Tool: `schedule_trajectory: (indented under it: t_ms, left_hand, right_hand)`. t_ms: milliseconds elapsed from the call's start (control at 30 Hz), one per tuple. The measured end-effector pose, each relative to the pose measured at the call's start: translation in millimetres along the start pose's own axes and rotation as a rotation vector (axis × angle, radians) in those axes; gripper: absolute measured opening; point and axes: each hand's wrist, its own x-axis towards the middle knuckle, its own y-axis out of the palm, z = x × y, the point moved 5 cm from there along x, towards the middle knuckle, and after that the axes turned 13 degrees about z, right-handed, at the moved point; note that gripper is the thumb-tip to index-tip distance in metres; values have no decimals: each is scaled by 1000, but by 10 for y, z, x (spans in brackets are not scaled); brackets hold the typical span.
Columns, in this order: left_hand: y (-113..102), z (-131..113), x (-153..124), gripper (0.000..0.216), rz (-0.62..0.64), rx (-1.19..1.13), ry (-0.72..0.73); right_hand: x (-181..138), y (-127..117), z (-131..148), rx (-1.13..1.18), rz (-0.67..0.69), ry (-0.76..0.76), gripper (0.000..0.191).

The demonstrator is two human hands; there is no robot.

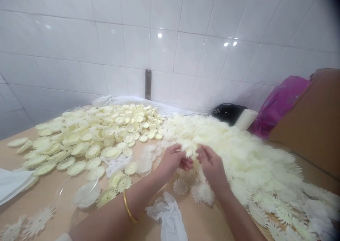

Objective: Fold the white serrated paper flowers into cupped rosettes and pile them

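Observation:
My left hand (172, 161) is closed on a pale yellow flower-shaped cutout (188, 151) with a notched edge, held above the table (145, 198). Close to its right side, my right hand (212, 166) has thumb and fingers pinched together; anything between them is too small to make out. Below my hands, loose flower cutouts (180, 186) lie flat on the tabletop. A crumpled white cloth (170, 216) rests between my forearms. To the right spreads a large heap of thin, pale flower cutouts (247, 159).
Thicker, cupped yellow flower pieces (92, 131) are piled at the left. A clear dish (87, 195) holding pale material stands nearer me. Behind the right heap are a black bag (230, 113), a white roll (246, 119), a purple bag (278, 99) and a brown box (310, 124). White tiles line the wall.

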Motion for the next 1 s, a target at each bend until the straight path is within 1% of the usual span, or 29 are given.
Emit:
schedule_trajectory:
  t_ms: [33, 67, 100, 133, 167, 200, 267, 333, 367, 433, 533, 633, 700, 767, 833, 933, 1000]
  left_hand:
    - [7, 9, -6, 16, 13, -17, -15]
    - [13, 19, -11, 16, 25, -18, -27]
    - [15, 31, -15, 15, 33, -7, -36]
    - [16, 47, -18, 14, 37, 10, -40]
    - [13, 69, -19, 12, 31, 27, -41]
    - [5, 94, -21, 11, 13, 42, -37]
    - [-25, 149, -24, 12, -56, 43, -17]
    - [-57, 201, -23, 14, -121, 14, 6]
    - [-70, 220, -19, 14, -143, -3, 9]
    - [-90, 226, -6, 14, -154, -32, 5]
    - [-118, 129, 9, 11, -152, -67, 12]
    - [-108, -35, 7, 6, -101, -167, 57]
    - [-81, -113, -4, 11, -52, -227, 81]
    - [-73, -133, -19, 19, -46, -233, 89]
    - [-85, -104, -26, 22, -68, -210, 100]
    - [-87, -29, -12, 25, -45, -161, 121]
    - [-69, 19, 0, 28, 2, -108, 114]
  right_hand:
    - [15, 59, -32, 93, 106, 43, 29]
    - [16, 113, -44, 178, 181, 67, 29]
    - [8, 153, -40, 235, 218, 72, 27]
    - [-4, 174, -23, 246, 216, 56, 25]
    - [-21, 178, 3, 200, 177, 18, 21]
    - [-42, 176, 43, 99, 119, -44, 18]
    - [-105, 203, 153, -209, 10, -222, 16]
    - [-176, 289, 241, -501, -45, -391, 20]
    - [-204, 335, 263, -601, -56, -447, 22]
    - [-235, 400, 279, -711, -63, -506, 22]
    - [-257, 465, 293, -792, -61, -571, 28]
    - [-271, 530, 297, -901, -93, -610, 38]
    - [-280, 566, 297, -956, -133, -612, 39]
    - [-285, 576, 303, -954, -157, -597, 38]
    - [-283, 540, 316, -871, -154, -572, 35]
    - [-251, 389, 312, -579, -120, -516, 27]
    - [-207, 243, 258, -344, -144, -418, 20]
